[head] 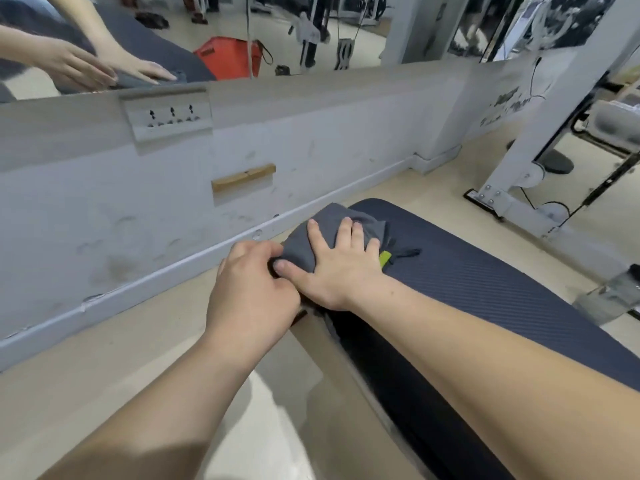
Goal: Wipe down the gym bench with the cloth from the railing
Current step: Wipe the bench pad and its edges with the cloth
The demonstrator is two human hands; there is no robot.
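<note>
- Gym bench [485, 299]: dark padded counter with a fine ribbed texture, running from the far rounded end toward lower right; its near end is cut off by the frame edge and partly hidden under the right forearm.
- Cloth [332, 230]: grey, bunched, lying on the far end of the counter and draped over its left edge; a small yellow-green tag [384, 259] shows beside the right wrist. The cloth's underside and how far it hangs down are hidden.
- Right hand [339, 268]: laid flat on the cloth, fingers [317, 233] spread and extended, pressing rather than gripping; the thumb points left toward the other hand.
- Left hand [252, 292]: at the counter's left edge, fingers curled around a fold of the cloth; the fingertips are hidden under the hand, so the exact grip cannot be made out.
- Wall [173, 202]: pale, scuffed, just beyond the counter, carrying a socket plate [169, 116] and a small wooden block [242, 176].
- Mirror [242, 29]: above the wall; it reflects both hands and the cloth at upper left, cropped by the frame.
- Machine frame [519, 188]: white, at right, only partly in view.
</note>
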